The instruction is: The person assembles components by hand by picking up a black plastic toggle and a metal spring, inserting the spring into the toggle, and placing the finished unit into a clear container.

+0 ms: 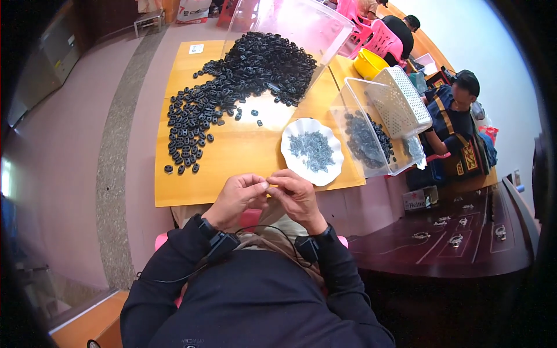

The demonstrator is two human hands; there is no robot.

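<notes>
My left hand (237,198) and my right hand (297,197) meet over the table's near edge, thumbs and fingertips pinched together. Whatever they hold is too small to make out. Just beyond my right hand stands a white scalloped plate (288,159) with a heap of tiny, shiny grey pieces (313,149). Farther left, small black oval pieces (188,124), many with two holes, lie spread over the wooden table (243,153). They join a big pile (267,64) that reaches into a tipped clear plastic bin (328,26).
Right of the plate, a second clear bin (355,95) holds dark pieces, with a white perforated basket (400,98) on it. Beyond are a yellow tub (369,64) and a co-worker (455,110) seated at the right. A dark red panelled surface (441,243) lies at lower right.
</notes>
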